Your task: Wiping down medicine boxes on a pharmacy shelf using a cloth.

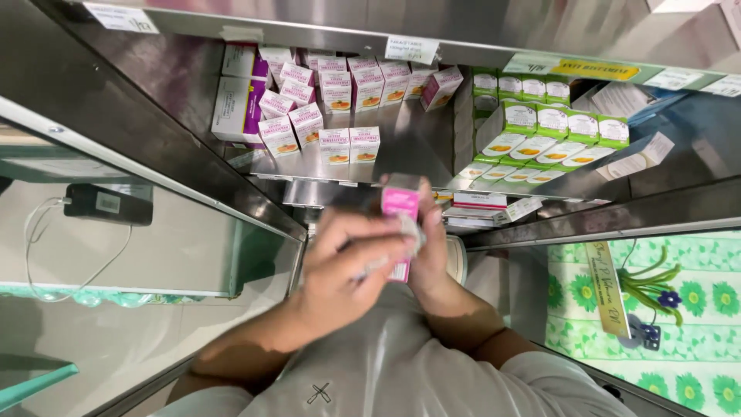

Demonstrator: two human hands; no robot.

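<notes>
Both hands, left hand (347,266) and right hand (428,255), close around a glossy pink carton (400,202); blurred fingers hide its lower half.

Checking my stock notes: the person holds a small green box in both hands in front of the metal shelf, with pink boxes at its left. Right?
Not quite. The head view shows the box is pink, not green; both the left hand and right hand hold it before the shelf.

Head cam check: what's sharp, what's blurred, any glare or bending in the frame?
Head view: the left hand is motion-smeared, the right hand less so, both around the pink box; the shelved pink-and-white cartons and green cartons are fairly sharp; soft glare on the steel shelf; wide-angle bending slants the shelf edges.
</notes>
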